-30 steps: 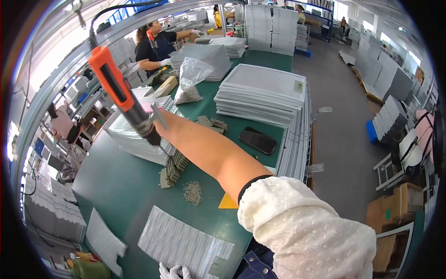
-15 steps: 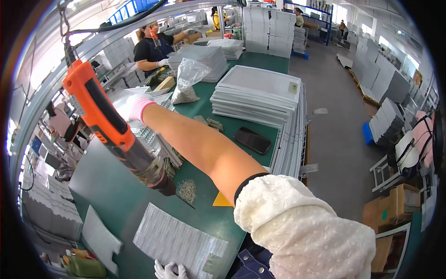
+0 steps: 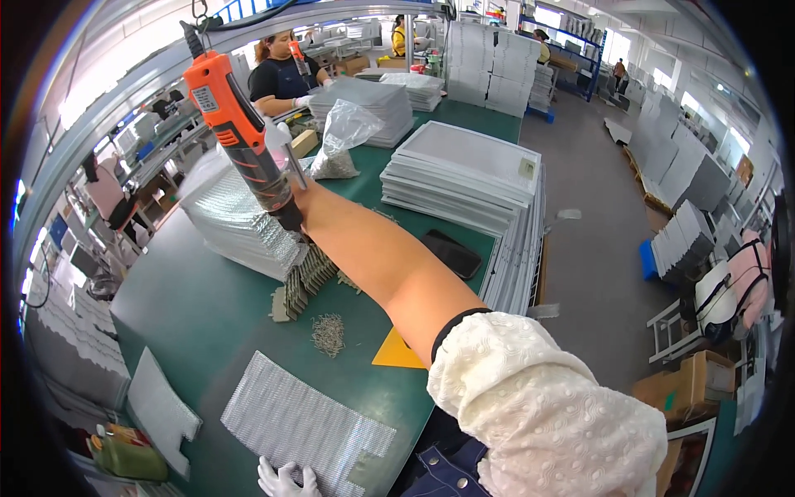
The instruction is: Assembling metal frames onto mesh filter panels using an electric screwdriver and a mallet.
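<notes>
A silver mesh sheet with a notched corner lies on the green worktable. At its near edge rests my left hand, white-gloved, fingers spread and touching the sheet. My right arm reaches far across to the left. Its white-gloved hand is mostly hidden behind a hanging orange power screwdriver, so its grip does not show. Close to that hand are a small metal bar and a stack of silver mesh sheets, with something white and blurred above it.
Small metal brackets stand in rows beside a pile of screws. A yellow card, a black phone, stacked white-framed panels and a plastic bag lie rightward and beyond. A co-worker stands across the table.
The screwdriver has swung up and away to the right, and its tip no longer hangs over the screws. My right arm stays stretched out; my left hand stays at the sheet's edge.
</notes>
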The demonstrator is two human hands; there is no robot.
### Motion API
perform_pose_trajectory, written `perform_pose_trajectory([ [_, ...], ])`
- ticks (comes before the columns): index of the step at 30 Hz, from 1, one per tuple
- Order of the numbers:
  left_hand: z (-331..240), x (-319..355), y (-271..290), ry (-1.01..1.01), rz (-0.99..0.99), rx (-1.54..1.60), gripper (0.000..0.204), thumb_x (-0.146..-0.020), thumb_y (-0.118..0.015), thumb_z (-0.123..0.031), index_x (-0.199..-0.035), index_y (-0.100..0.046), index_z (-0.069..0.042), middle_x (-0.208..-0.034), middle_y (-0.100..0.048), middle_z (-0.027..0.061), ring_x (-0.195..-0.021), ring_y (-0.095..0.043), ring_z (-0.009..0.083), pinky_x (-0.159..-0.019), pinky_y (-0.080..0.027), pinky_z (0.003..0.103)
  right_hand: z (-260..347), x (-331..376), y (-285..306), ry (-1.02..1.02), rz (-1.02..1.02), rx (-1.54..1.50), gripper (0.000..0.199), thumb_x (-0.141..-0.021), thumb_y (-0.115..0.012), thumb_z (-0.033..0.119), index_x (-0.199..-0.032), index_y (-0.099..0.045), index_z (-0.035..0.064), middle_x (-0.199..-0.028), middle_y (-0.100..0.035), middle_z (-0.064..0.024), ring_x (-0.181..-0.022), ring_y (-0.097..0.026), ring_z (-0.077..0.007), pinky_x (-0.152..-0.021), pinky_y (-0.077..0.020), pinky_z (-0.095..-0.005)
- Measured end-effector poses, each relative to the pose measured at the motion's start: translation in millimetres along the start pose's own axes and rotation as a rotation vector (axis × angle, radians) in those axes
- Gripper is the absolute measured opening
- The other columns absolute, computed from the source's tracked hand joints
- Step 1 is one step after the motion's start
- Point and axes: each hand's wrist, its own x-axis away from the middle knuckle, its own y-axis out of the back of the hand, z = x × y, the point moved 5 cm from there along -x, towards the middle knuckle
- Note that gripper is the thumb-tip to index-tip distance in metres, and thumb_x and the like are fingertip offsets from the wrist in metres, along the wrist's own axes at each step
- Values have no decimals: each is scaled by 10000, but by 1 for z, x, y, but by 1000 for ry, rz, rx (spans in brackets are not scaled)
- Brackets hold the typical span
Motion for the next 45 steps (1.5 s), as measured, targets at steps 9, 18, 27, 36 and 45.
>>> perform_pose_trajectory([
  [9,4,-2,-14,42,-14,67,270,-647,-711,-206,-860,-634,-61,-1302,-427,237,-1189,-397,387,-991,-312,472,21,-37,10,124,-331,-65,451,-884,-520,351,-1112,-548,-36,-1008,-642,-153,-924,-605,-207,-804,-454,-311],
  [18,4,-5,-18,78,-108,156,311,-590,-757,-270,-796,-619,-81,-1292,-424,238,-1210,-357,393,-1042,-226,516,16,-23,45,295,-303,-99,527,-817,-626,412,-1119,-553,-13,-1000,-649,-150,-896,-622,-193,-788,-470,-285],
  [27,12,6,-16,172,-120,109,393,-591,-778,-284,-861,-574,-84,-1301,-423,229,-1245,-343,382,-1069,-198,522,71,-26,-23,318,145,1015,585,-671,-686,507,-1053,-610,71,-981,-667,-117,-952,-614,-237,-993,-267,-315],
  [36,13,7,-18,184,-129,127,367,-594,-774,-279,-848,-598,-82,-1303,-425,229,-1250,-344,381,-1069,-203,519,73,-16,19,459,-459,71,464,-804,-677,386,-978,-605,-38,-886,-634,-67,-772,-581,-132,-727,-456,-263],
  [45,7,3,29,181,-361,578,147,-707,-677,-52,-839,-623,-16,-1268,-485,198,-1230,-420,334,-1035,-313,424,69,51,-75,494,44,-450,291,-855,-631,163,-1088,-541,13,-1000,-595,-59,-919,-537,-100,-838,-412,-240],
])
